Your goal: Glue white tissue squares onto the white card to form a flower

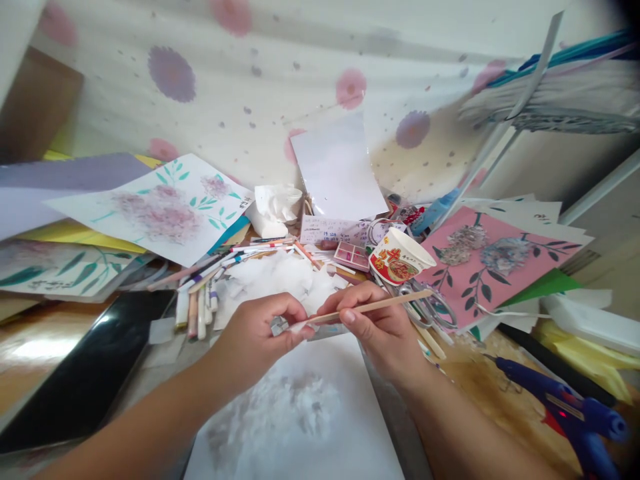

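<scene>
Left end of the slim, flat, pale-wood stick (385, 304): obscured by fingertips. White rectangular paper sheet (367, 407) below: cut off by bottom edge, greyish-white fluffy patch (293, 403) blurred. Stick spans both hands, slightly tilted; right hand (380, 327) pinches it. Left hand (265, 327) pinches a small white scrap (299, 327), material unclear, at its end.

Bright, soft lt., glare on wood surface (47, 348), wide-angle edge distort., sl. blur

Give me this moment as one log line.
right hand: holding wooden stick | left hand: pinching white wisp at stick tip | below: white sheet
</scene>
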The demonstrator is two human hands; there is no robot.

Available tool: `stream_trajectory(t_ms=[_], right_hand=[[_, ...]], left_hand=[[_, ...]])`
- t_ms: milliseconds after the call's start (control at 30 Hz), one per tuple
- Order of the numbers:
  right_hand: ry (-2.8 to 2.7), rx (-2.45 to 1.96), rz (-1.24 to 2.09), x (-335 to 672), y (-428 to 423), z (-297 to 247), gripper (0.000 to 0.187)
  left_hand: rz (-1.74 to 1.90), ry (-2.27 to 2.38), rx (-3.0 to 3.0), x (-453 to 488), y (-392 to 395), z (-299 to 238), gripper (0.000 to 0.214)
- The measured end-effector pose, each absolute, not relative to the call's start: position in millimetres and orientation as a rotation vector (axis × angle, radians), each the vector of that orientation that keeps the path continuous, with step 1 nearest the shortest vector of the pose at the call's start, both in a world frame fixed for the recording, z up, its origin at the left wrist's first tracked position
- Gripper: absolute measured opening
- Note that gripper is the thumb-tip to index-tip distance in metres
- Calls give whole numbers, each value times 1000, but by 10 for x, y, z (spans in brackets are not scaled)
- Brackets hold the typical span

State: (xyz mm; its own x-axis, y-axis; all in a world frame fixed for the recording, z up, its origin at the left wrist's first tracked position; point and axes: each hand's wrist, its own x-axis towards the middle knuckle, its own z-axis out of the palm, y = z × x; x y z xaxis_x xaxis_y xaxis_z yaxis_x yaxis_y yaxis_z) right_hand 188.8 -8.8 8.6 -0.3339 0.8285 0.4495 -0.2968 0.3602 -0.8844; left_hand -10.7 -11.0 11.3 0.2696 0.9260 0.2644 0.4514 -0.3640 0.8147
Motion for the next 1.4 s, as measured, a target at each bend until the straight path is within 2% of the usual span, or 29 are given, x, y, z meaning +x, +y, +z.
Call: stream_trajectory(t_ms=[200,333,533,667,967,1400], right_hand=[[-1430,-471,1297,1898,-46,45,6],[-1367,-439,1324,1908,-11,27,6],[-1269,-505,1331,1910,14,55,14],[-1248,-496,1350,1914,30,36,11],[-1311,-405,1333,1922,-27,90,6],[-1491,-501,1232,1908,-98,116,4]], left_hand=[[977,1153,1841,-118,-93,131,18],[955,1094,1713,-118,-87,122,12],[929,980,1528,-112,-55,104,22],[955,967,1446,-135,-38,68,15],[1172,1062,1989,-142,-34,84,12],[1084,1175,2006,-100,-46,107,14]])
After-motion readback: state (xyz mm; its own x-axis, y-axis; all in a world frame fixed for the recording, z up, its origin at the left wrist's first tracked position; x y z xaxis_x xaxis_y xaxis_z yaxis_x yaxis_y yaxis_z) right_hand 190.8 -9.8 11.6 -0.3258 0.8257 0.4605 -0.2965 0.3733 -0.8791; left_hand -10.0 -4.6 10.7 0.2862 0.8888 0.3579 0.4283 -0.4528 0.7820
